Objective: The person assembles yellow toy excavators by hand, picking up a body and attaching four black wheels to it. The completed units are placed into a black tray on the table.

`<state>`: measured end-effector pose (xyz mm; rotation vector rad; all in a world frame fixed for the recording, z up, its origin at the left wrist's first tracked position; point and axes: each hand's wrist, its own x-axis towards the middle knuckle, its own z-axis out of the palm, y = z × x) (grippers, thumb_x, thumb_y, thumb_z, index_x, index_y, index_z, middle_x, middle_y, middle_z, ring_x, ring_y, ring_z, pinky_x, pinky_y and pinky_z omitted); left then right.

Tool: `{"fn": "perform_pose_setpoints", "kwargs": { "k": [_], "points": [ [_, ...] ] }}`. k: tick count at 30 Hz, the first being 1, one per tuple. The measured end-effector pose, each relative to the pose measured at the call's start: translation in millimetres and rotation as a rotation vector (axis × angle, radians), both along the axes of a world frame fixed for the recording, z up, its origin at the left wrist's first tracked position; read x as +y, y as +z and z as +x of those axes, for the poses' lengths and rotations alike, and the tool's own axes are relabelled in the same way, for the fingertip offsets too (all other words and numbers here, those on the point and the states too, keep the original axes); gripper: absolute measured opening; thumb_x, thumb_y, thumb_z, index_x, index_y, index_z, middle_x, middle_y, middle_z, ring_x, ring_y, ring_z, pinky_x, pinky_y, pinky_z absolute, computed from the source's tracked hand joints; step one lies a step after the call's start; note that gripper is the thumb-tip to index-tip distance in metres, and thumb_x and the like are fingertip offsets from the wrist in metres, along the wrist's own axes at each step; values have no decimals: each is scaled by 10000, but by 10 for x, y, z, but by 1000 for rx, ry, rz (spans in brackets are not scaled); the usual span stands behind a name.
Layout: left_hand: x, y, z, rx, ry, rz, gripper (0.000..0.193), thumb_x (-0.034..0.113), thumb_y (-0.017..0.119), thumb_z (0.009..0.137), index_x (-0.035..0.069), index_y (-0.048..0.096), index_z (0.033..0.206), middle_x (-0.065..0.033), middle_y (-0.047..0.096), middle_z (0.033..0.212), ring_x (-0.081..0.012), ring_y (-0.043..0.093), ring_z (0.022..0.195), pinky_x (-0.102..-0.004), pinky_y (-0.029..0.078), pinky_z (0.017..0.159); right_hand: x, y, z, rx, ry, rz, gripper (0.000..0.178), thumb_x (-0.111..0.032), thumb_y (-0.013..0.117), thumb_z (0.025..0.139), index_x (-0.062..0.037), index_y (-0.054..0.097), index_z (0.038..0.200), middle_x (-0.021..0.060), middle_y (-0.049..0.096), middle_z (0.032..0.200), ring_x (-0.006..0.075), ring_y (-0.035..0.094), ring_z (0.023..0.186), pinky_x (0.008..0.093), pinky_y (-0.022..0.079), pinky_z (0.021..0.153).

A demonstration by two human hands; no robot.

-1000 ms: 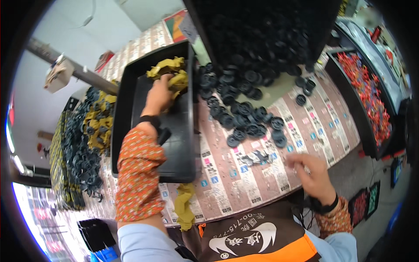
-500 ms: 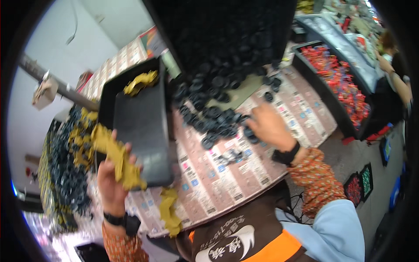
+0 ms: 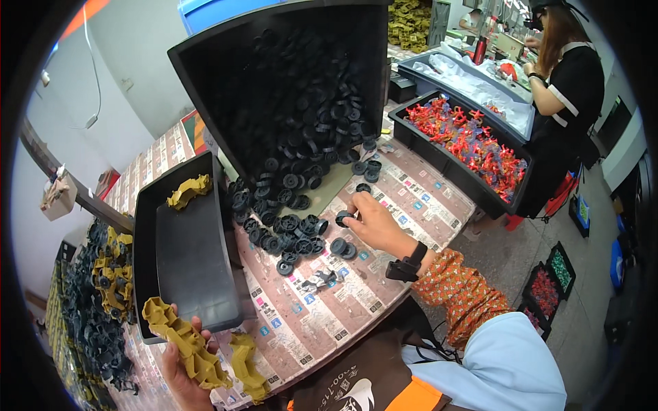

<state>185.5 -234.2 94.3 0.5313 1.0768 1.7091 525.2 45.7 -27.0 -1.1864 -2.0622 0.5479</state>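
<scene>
My left hand [image 3: 179,373], low on the left, is closed round a mustard-yellow moulded plastic piece [image 3: 185,348] shaped like a toy car chassis. Another yellow piece [image 3: 248,368] lies beside it at the table's near edge. My right hand [image 3: 378,226] pinches a small black toy wheel [image 3: 343,218] between thumb and fingertips, just above the table. Loose black wheels [image 3: 291,236] are heaped to the left of that hand. Nearer to me are a few stacked wheels [image 3: 343,248]. The heap reaches back into a large tipped black bin [image 3: 226,82].
Left of the heap stands a long black tray [image 3: 199,260] with one yellow piece [image 3: 189,192] at its far end. Yellow and dark parts [image 3: 113,274] pile up at far left. A crate of red and purple parts [image 3: 473,147] sits right; behind it a person [image 3: 565,75] works.
The view has tilted up and steadied, showing more of the bin and the person behind. My right hand now has a wheel in its fingertips; my left hand still holds the yellow piece.
</scene>
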Motion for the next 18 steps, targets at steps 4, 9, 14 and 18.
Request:
{"fn": "perform_pose_setpoints", "kwargs": {
  "k": [4,9,14,18],
  "points": [
    [-134,107,39,-17,-48,47,752,435,576,1033,119,259,1638,-167,496,1431,-282,623,1160,-408,568,928,-179,189,189,-178,2,162,215,-66,684,863,-46,539,1021,150,558,1004,380,608,930,473,516,774],
    [-302,46,9,5,-125,7,773,524,553,1027,93,308,1620,-159,535,1516,-317,615,1257,-429,548,999,-508,-118,270,-442,155,336,294,-73,685,777,-69,585,1054,138,582,1028,312,631,939,424,549,755],
    [-190,-108,281,-119,-81,63,804,427,594,1002,100,223,1636,-152,588,1244,-256,633,1065,-363,575,848,-499,-101,278,-246,339,120,315,-101,692,786,-40,590,1077,173,596,1066,367,618,995,447,547,815],
    [-245,-188,355,5,-119,-30,794,473,593,962,37,333,1573,-216,564,1351,-326,645,1146,-449,556,958,-509,-21,389,-25,143,-64,304,-13,660,876,-41,583,1168,147,650,1096,289,664,973,376,537,828]
  ]
}}
